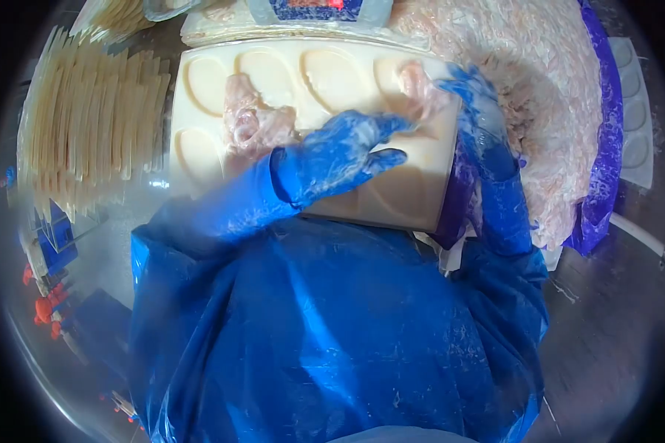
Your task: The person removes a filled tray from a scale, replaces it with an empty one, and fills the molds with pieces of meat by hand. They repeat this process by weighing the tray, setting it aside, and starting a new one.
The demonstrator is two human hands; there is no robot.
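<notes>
From my remote seat the blue apron (332, 332) fills the lower half of the view; beyond it on the steel desk (621, 332), at the right, a heap of pale shredded meat (539, 88) lies on a blue sheet (606, 148); at the left stands a stack of flat white trays (81, 125); between them, straight ahead of the person, sits the white mould tray (414, 199) with its oval hollows. The left hand (340, 155), gloved in blue, lies across the tray's middle, its grip spread with the fingers stretched flat toward the right; the right hand (469, 100), also gloved, reaches over the tray's far right corner beside the heap; its grip seems to pinch the smaller lump (417, 83), though smear and blur keep me from being sure. A larger pink lump (251, 122) rests on the tray's left part, just beyond the left wrist.
</notes>
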